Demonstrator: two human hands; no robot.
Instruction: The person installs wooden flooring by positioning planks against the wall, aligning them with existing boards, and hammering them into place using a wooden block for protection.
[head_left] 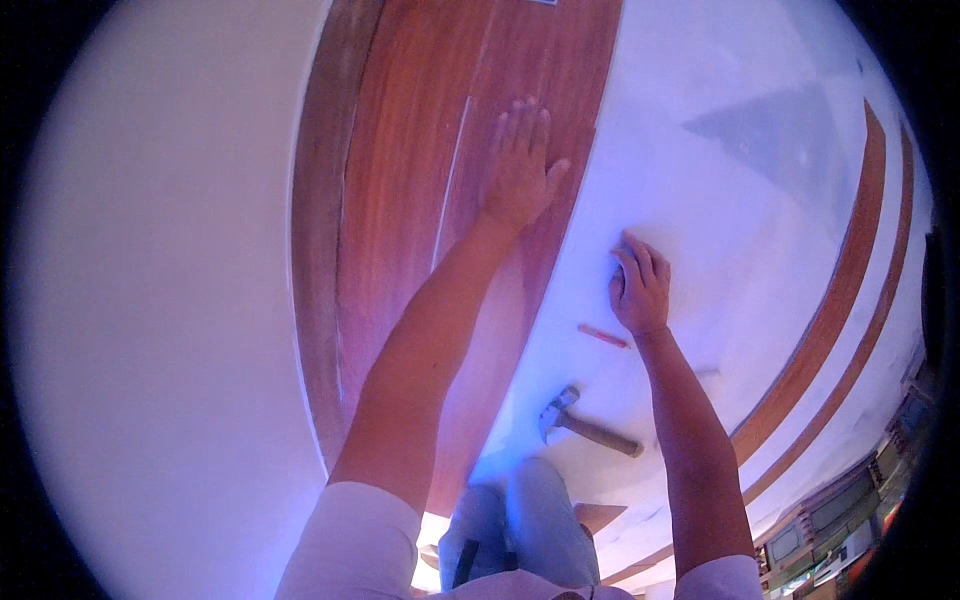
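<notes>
My left hand point(520, 180) lies flat on reddish-brown wooden planks point(405, 190), fingers stretched forward and thumb out to the side. To its right, my right hand point(643, 285) is over the white surface just beyond the planks' edge. Its fingers are curled and pressed together; whether something small is in them is hidden. A red pencil-like stick point(603, 336) lies just below that hand. Nearer to me, a hammer point(595, 425) rests on the white surface, its metal head toward the planks and its dark handle pointing right.
A darker brown strip point(325, 200) borders the planks on the left, beside a plain white surface point(170, 270). Two long wooden strips point(835, 290) curve along the right side. Dark furniture-like items point(840, 500) stand at the lower right. My knees point(545, 510) are near the hammer.
</notes>
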